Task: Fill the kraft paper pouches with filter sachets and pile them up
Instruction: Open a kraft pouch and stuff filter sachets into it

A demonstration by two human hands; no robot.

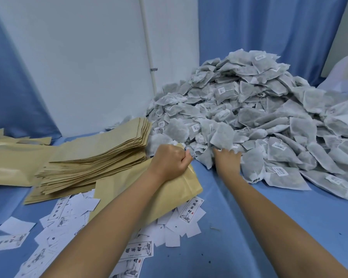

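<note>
A big heap of grey-white filter sachets point(259, 117) covers the right half of the blue table. My right hand point(228, 159) is dug into the heap's near edge, its fingers closed on a sachet point(222, 137) that stands up above it. My left hand point(172, 160) grips the mouth of a kraft paper pouch point(169, 189), which lies under my forearm. A tall stack of flat kraft pouches point(100, 155) sits just left of that hand. Filled-looking pouches point(14, 157) lie at the far left.
Loose white printed labels point(68, 213) are scattered over the blue cloth point(249, 227) in front of the pouch stack and under the held pouch. A white wall with a pipe point(148, 43) and blue curtains stand behind the table.
</note>
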